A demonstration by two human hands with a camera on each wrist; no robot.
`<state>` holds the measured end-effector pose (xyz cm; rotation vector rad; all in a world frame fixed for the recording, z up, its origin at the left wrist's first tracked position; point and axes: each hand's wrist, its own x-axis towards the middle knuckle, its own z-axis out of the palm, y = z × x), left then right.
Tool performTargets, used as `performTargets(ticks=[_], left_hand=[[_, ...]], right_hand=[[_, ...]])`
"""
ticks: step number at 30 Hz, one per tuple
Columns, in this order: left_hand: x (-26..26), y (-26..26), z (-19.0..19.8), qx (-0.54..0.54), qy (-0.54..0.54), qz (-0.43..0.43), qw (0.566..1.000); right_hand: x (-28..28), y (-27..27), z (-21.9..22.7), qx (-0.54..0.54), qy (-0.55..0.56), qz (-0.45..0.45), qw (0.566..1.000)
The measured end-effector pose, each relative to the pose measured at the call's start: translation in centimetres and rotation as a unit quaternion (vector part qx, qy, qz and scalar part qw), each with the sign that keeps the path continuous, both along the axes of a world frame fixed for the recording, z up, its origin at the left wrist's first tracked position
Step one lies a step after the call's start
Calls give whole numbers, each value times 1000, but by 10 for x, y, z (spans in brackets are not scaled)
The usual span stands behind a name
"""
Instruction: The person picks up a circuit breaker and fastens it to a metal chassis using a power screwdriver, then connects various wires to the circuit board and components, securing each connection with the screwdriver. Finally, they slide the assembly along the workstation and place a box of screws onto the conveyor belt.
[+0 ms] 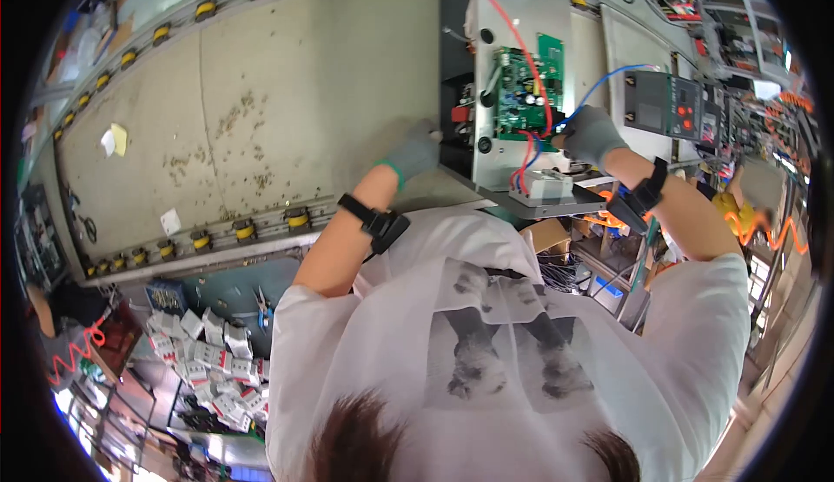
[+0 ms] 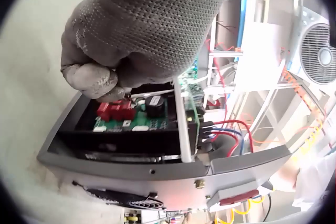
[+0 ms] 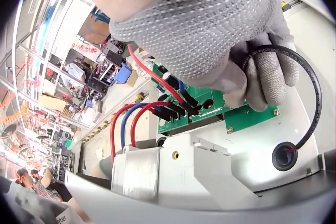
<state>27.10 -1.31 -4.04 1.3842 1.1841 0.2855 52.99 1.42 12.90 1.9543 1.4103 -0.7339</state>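
Grey-gloved left hand [image 1: 419,150] at open grey metal chassis [image 2: 123,175]'s left edge, grip unclear, grey-gloved right hand [image 3: 226,37], fingers pinching round black cable [image 3: 317,92], speckled beige tabletop [image 1: 156,178] stretching left of chassis, cluttered workshop [image 3: 100,71] around.

Tabletop [image 1: 278,56]: wide passage left of the case [image 2: 113,170].
Board [image 3: 249,120]: 3 arched wires [image 3: 124,129] obstruct one edge; black cable [image 3: 317,95] loops beside.

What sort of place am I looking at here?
Probably an electronics assembly workshop: there's an exposed green circuit board under the gloved right hand, a heap of white-and-red modules, and a worktable edged with yellow-and-black rollers.
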Motion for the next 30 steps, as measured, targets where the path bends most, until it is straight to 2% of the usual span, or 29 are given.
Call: performTargets(ticks=[1,2,3,4,5,7,8,9,10,11,13,14,16,18,19,20,22,24,25,26,27,28,29,30], left_hand=[[-8,-1,3,35,-4,3,999],[-15,-2,16,88,-1,-8,996],[-16,-1,34,144,-6,-21,989],[-13,3,50,166,26,-43,985],[-9,7,63,189,59,-63,978],[-3,14,74,165,66,-85,980],[-6,18,74,175,33,-86,980],[-8,21,79,183,51,-83,978],[-15,25,88,231,20,-63,971],[-26,30,102,276,-11,-44,960],[-58,42,154,286,4,-36,958],[-74,49,150,292,-40,-23,955],[-81,59,144,274,-64,-73,957],[-82,67,123,88,-160,87,979],[-86,72,112,20,-202,119,972],[-77,73,99,23,-201,113,973],[-55,65,83,-53,-352,266,896],[-41,59,68,100,-288,161,939],[-32,55,75,7,-308,201,930],[-27,54,73,35,-297,192,935],[-23,54,73,45,-256,199,945],[-20,57,48,102,-245,187,946],[-18,58,40,266,-190,145,934],[-11,60,28,302,-172,146,926]], right_hand=[[-2,2,-1,-17,-45,53,997],[-5,2,0,-19,-62,26,998],[-3,0,1,-14,-35,44,998],[-12,2,12,-22,-50,36,998],[-8,-2,14,16,-30,46,998],[-6,-8,17,64,-5,63,996],[-6,-8,14,69,-5,64,996],[-6,-10,12,77,-7,63,995],[-6,-11,11,82,-8,63,995],[-4,-13,8,97,-5,62,993],[-5,-16,7,110,-8,57,992],[-6,-16,7,109,-12,57,992],[-5,-14,6,100,-10,44,994],[-3,-10,3,109,-7,39,993],[-1,-7,-2,91,-9,39,995],[1,-8,-7,71,-8,41,997],[3,-8,-11,59,-28,56,996],[4,-12,0,71,-3,99,993],[8,-14,4,69,29,90,993],[3,-16,23,43,25,35,998],[5,-20,21,35,14,50,998],[2,-28,32,47,22,58,997],[1,-44,39,134,66,43,988],[1,-58,44,185,97,23,978]])
